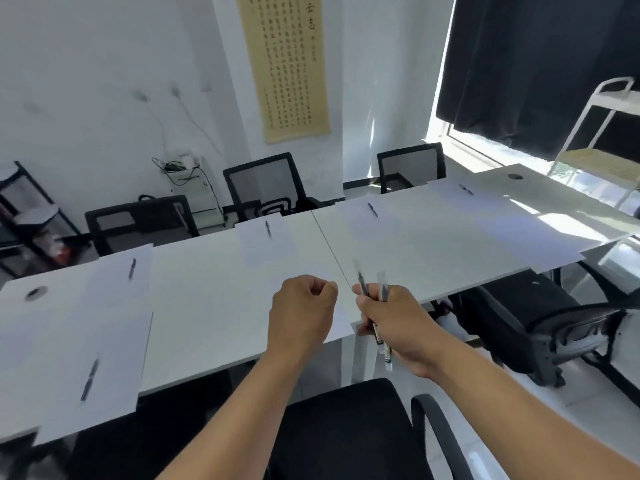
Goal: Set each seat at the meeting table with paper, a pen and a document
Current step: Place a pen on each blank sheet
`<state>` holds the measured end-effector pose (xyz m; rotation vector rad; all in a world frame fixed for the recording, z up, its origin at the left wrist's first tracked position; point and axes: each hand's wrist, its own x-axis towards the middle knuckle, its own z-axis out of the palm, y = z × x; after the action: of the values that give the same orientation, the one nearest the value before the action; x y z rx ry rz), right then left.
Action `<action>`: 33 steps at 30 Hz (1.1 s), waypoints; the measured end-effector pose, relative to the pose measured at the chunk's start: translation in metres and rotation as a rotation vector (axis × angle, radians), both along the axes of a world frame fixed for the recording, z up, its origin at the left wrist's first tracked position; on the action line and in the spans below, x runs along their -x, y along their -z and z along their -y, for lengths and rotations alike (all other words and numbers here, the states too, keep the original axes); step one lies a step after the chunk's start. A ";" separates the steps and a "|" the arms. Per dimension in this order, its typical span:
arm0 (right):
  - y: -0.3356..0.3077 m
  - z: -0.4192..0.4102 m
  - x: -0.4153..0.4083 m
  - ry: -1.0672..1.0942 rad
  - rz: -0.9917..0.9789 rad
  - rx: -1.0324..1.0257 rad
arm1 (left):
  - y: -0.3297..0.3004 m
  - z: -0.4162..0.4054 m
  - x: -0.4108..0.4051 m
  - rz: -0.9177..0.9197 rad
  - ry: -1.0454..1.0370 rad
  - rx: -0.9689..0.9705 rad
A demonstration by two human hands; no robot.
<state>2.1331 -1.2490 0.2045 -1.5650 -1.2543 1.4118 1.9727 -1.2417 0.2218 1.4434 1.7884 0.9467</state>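
1. Gripping two pens (375,313) in a fist, the right hand (394,323) hovers over the table (207,271) edge.
2. Left hand (301,310) curls, apparently empty.
3. Pens look light, stiff, slick; pinch mid-barrel.

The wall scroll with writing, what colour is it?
The wall scroll is pale yellow-beige with dark characters; the head view shows it.

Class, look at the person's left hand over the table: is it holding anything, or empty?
Empty, as far as shows: the left hand is curled into a loose fist with nothing visible in it. The pens are in the right hand.
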 end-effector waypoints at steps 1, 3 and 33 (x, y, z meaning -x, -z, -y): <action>0.003 -0.006 0.001 -0.023 -0.005 -0.003 | 0.003 -0.004 -0.002 0.011 -0.028 0.005; 0.011 -0.020 0.000 -0.068 -0.008 -0.002 | 0.010 -0.009 -0.007 0.021 -0.067 0.019; 0.197 -0.130 -0.002 -0.288 -0.102 0.358 | 0.197 -0.158 0.036 0.177 -0.376 0.313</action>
<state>2.1354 -1.1193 0.0074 -1.5573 -1.2533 1.9641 1.9365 -1.0840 0.0246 0.8213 2.0039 0.8929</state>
